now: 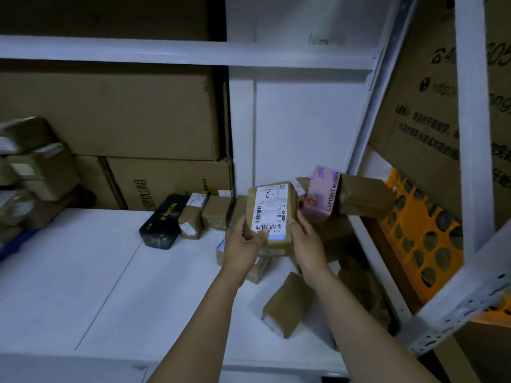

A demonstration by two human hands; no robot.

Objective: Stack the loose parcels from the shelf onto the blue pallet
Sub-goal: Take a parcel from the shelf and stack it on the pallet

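A brown parcel with a white shipping label (272, 210) is held between both hands above the white shelf (96, 272). My left hand (244, 246) grips its near left corner, thumb on the label. My right hand (305, 243) grips its right side. More brown parcels lie under and around it: one (287, 304) near the front, a small pair (204, 214) further back, and a pink box marked "Contact lenses" (322, 193) leaning beside a brown parcel (363, 199). The blue pallet is not in view.
Large cardboard cartons (116, 117) fill the back left. A black box (161, 221) lies on the shelf. Stacked parcels (30, 167) stand at the left edge. A white rack post (470, 120) and an orange crate (420, 233) are on the right.
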